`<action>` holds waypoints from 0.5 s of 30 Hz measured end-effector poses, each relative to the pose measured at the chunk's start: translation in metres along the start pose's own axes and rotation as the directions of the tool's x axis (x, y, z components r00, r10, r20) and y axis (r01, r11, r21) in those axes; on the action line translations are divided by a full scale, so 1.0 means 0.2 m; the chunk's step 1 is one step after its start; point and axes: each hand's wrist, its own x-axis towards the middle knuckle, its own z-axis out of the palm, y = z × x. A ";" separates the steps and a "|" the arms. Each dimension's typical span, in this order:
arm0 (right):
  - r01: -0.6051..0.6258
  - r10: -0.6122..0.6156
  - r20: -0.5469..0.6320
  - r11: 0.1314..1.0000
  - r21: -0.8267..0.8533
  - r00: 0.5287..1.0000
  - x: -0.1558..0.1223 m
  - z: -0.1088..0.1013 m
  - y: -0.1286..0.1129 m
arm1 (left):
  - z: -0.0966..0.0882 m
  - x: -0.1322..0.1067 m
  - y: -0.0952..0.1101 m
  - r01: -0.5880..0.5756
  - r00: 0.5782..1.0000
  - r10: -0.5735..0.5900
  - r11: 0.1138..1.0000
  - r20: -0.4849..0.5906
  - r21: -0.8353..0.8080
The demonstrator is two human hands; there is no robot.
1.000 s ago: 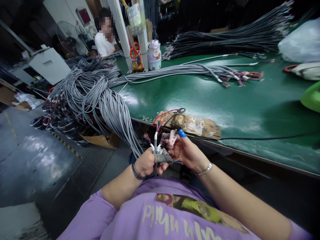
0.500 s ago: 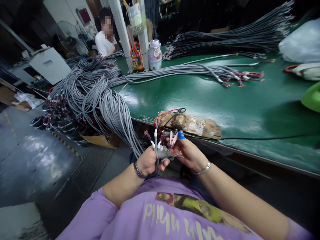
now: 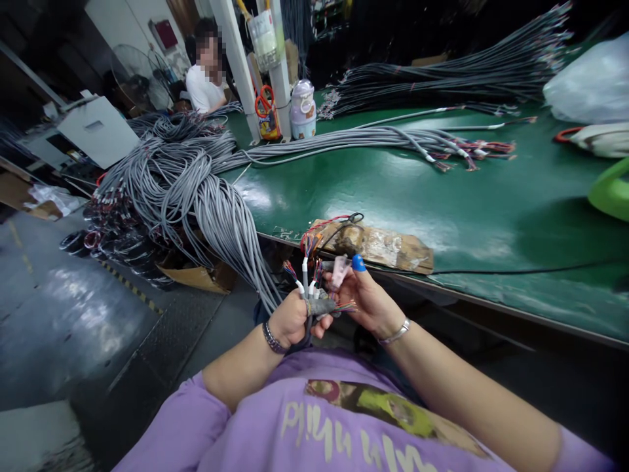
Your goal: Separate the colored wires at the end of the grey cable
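Note:
My left hand (image 3: 289, 319) is closed round several grey cables (image 3: 305, 278), whose ends stand up above the fist with white bands and fanned, multicoloured wires. Its thumb, in a grey wrap (image 3: 320, 305), points right towards a spray of thin coloured wires (image 3: 346, 306). Close by on the right, my right hand (image 3: 369, 303) has a small pink clip (image 3: 339, 273) between its thumb and fingers; the clip is blurred. A blue cover (image 3: 358, 263) sits on the right thumb. Some fingertips of both hands are hidden behind the cables.
A worn wooden block (image 3: 388, 248) with red and black leads lies along the edge of the green table (image 3: 466, 216). A big heap of grey cables (image 3: 196, 177) hangs over the left end. Black cables (image 3: 442, 75) lie at the back. A co-worker (image 3: 204, 85) sits beyond.
The pink clip has turned and blurred, its jaws less distinct now. My right hand has shifted slightly. My left hand keeps its grip on the cables.

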 end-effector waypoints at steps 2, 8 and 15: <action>0.000 0.000 0.007 1.000 -0.006 1.000 -0.01 0.00 -0.01 | 0.00 -0.02 -0.01 -0.017 1.000 0.017 1.000 -0.008 0.014; 0.089 -0.083 0.052 0.990 -0.110 0.995 -0.02 0.01 -0.02 | 0.03 -0.07 -0.04 -0.116 0.989 0.116 0.993 -0.094 0.009; 0.352 -0.411 -0.067 0.846 -0.400 0.909 -0.04 -0.01 0.01 | 0.10 -0.05 -0.07 -0.186 0.970 0.186 0.982 -0.158 0.018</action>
